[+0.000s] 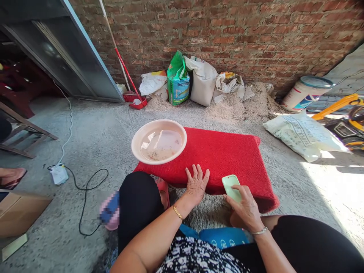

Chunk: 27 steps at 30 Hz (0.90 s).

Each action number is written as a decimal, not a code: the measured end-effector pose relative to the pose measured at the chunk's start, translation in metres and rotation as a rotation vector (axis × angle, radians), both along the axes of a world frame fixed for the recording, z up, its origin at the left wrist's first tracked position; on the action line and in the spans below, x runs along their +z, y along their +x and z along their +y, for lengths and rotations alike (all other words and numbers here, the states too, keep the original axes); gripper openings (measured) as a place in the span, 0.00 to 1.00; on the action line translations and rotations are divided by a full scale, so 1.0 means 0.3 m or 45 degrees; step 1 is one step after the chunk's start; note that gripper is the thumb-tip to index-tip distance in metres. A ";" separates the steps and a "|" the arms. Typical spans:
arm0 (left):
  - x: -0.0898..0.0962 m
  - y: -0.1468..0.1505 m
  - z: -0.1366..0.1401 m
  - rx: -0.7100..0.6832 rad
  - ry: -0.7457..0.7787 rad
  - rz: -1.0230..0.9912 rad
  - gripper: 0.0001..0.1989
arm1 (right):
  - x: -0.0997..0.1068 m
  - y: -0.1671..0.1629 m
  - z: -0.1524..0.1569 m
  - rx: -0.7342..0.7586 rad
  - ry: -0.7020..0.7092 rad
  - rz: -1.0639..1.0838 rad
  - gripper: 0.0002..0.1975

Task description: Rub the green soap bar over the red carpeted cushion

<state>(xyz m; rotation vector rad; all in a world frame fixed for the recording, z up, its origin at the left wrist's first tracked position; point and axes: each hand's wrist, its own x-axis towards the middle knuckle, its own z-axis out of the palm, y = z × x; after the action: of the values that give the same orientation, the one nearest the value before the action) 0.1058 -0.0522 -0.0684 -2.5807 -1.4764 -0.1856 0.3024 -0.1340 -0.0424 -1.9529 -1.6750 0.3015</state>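
Note:
My left hand [196, 185] lies palm down near the front edge of a red plush cloth [224, 149], fingers spread, holding nothing. The cloth covers a low bench or table. In my right hand [247, 206] is a pale green, rounded rectangular case [229, 182], shaped like a phone case. My thumb and fingers close around its near end, partly hiding it, and it rests at or just above the cloth's front edge. A pale pink basin [135, 149] of water stands on the left end of the cloth, with small dark bits in the water.
Several sacks, including a green one [178, 81], stand by the brick wall beside spilled grain [227, 110]. A bucket [303, 93] and white sack [305, 134] lie right. A dark cable [85, 188], white power strip [59, 174] and cardboard box [24, 212] are left.

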 end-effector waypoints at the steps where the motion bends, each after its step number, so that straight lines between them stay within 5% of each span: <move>1: 0.000 0.000 0.000 -0.001 0.003 0.004 0.27 | -0.001 0.001 0.000 0.005 0.005 -0.002 0.20; 27: 0.012 0.004 0.000 -0.006 0.054 0.041 0.25 | -0.012 0.004 0.000 0.030 0.001 -0.074 0.19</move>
<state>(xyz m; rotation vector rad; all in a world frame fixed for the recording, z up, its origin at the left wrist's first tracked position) 0.1069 -0.0523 -0.0648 -2.5424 -1.4398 -0.1732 0.3035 -0.1340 -0.0461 -1.9596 -1.7360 0.2546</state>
